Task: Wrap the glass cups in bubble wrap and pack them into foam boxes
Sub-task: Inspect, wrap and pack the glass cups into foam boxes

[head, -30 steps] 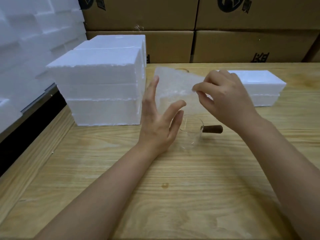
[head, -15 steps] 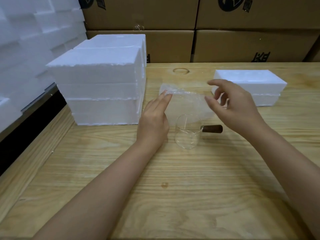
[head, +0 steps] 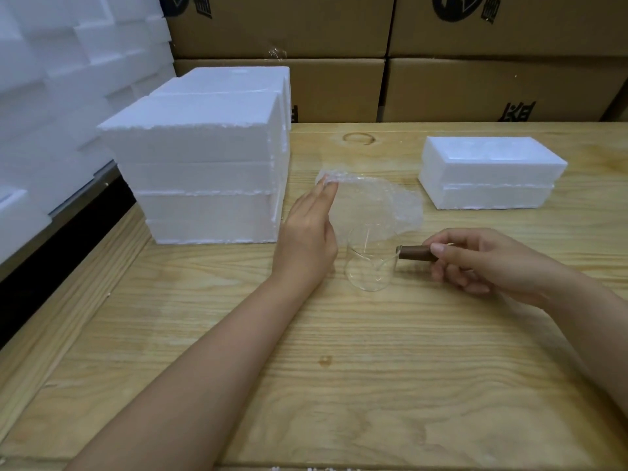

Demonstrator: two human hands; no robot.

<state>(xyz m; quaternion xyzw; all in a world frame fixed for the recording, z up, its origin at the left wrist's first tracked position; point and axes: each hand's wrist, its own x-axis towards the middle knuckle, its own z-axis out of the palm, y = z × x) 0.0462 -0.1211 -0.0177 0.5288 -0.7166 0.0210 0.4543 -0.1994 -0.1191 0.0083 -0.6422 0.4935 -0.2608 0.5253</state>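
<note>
Getting started, barely | bubble wrap (head: 373, 202) lies flat on the table (head: 339, 368), left hand (head: 307, 232) spread flat on its corner | right hand (head: 482, 260) pinching the brown handle (head: 416, 253) of the glass cup (head: 370, 260), which stands just in front of the sheet | nothing wrapped yet | foam box (head: 489, 171) at right is closed, nothing packed as far as I can see

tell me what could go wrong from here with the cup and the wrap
The right hand pinches only the brown handle, so the glass cup could tip or swing when lifted. The left hand pins just one edge of the bubble wrap, which may slide or bunch.
</note>
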